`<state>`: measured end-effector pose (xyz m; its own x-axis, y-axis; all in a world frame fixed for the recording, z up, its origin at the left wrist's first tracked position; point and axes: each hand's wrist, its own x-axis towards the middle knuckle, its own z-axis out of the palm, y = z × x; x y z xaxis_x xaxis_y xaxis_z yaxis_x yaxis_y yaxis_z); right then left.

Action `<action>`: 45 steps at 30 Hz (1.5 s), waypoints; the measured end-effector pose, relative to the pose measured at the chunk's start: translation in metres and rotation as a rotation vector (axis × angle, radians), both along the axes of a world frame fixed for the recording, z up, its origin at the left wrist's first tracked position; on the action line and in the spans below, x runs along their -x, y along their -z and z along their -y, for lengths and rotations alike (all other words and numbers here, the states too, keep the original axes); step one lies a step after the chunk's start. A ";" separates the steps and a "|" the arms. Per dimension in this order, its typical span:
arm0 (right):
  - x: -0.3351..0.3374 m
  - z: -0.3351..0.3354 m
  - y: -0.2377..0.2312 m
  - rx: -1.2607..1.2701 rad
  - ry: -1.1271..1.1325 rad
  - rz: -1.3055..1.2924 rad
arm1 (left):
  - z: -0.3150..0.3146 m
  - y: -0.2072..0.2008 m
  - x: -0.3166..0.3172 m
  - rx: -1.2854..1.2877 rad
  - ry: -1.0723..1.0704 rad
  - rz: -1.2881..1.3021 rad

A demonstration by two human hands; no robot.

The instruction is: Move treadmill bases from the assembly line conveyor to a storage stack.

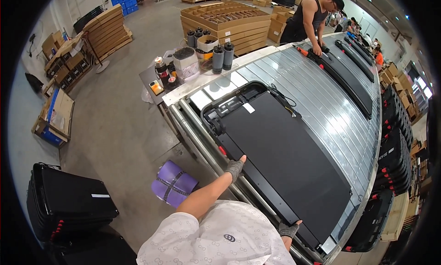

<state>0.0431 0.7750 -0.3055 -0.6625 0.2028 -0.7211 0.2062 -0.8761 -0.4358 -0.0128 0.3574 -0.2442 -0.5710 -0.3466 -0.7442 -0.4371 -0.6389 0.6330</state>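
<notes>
A flat black treadmill (285, 157) lies across the near end of the roller conveyor (337, 113), its motor bay uncovered at the far-left end, with a white label on the belt. My left hand (235, 168), in a grey fingerless glove, grips the near side rail (262, 187), thumb on top. Farther right along that same rail, my right hand (289, 229), gloved alike, holds the edge near the corner. The undersides of both grips are hidden. A loose black cable (282, 96) rests beside the motor end.
Bottles (223, 57) and tubs stand on the conveyor's left corner. Opposite, a co-worker (312, 21) handles another treadmill (342, 79). A purple roll (174, 183) sits on the floor at my left, near stacked black treadmills (71, 196). More stacks (395, 159) line the right side.
</notes>
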 end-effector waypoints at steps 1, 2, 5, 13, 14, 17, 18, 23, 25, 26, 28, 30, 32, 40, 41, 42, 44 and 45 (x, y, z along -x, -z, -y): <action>-0.007 -0.007 0.005 0.038 0.007 -0.012 | -0.004 0.003 0.000 0.053 -0.006 0.031; -0.015 -0.011 0.010 0.037 0.028 -0.019 | -0.003 0.007 -0.005 0.057 0.033 -0.027; -0.030 0.010 0.005 0.098 -0.074 0.013 | 0.014 0.059 -0.021 0.125 0.027 0.056; -0.063 0.005 0.041 0.145 -0.356 -0.290 | 0.016 0.043 -0.031 -0.004 0.182 -0.004; -0.060 0.007 0.033 0.163 -0.347 -0.330 | 0.014 0.046 -0.030 -0.103 0.148 -0.074; -0.048 0.020 0.032 0.113 -0.255 -0.281 | 0.021 0.055 -0.032 -0.183 0.175 -0.119; -0.044 0.034 0.017 0.093 -0.224 -0.252 | 0.022 0.045 -0.034 -0.195 0.203 -0.146; -0.043 0.046 -0.014 -0.024 -0.007 0.002 | 0.022 0.057 -0.027 -0.315 0.305 -0.225; -0.045 0.048 -0.013 -0.034 0.050 0.005 | 0.003 0.059 -0.024 -0.325 0.353 -0.196; -0.047 0.047 -0.011 -0.055 0.059 0.013 | -0.003 0.060 -0.025 -0.340 0.352 -0.169; -0.048 0.050 -0.034 -0.019 0.060 0.008 | 0.002 0.073 -0.025 -0.326 0.347 -0.132; -0.053 0.048 -0.022 -0.048 0.099 0.043 | 0.003 0.071 -0.026 -0.348 0.375 -0.110; -0.055 0.043 -0.011 -0.059 0.112 0.045 | 0.000 0.071 -0.024 -0.310 0.397 -0.142; -0.041 0.040 -0.034 -0.280 0.072 0.271 | 0.008 0.073 -0.011 -0.248 0.403 -0.095; -0.035 0.039 -0.024 -0.314 0.066 0.285 | 0.007 0.073 -0.006 -0.247 0.404 -0.090; -0.033 0.039 -0.023 -0.311 0.064 0.293 | 0.007 0.073 -0.004 -0.244 0.418 -0.111; -0.027 0.036 -0.021 -0.316 0.075 0.292 | 0.007 0.073 -0.001 -0.241 0.427 -0.126; -0.025 0.035 -0.023 -0.287 0.052 0.256 | 0.006 0.072 0.002 -0.217 0.402 -0.108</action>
<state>0.0679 0.7401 -0.2826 -0.4517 0.4493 -0.7707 0.2984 -0.7381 -0.6051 -0.0153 0.3515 -0.3159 -0.7061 0.0749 -0.7042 -0.6161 -0.5551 0.5588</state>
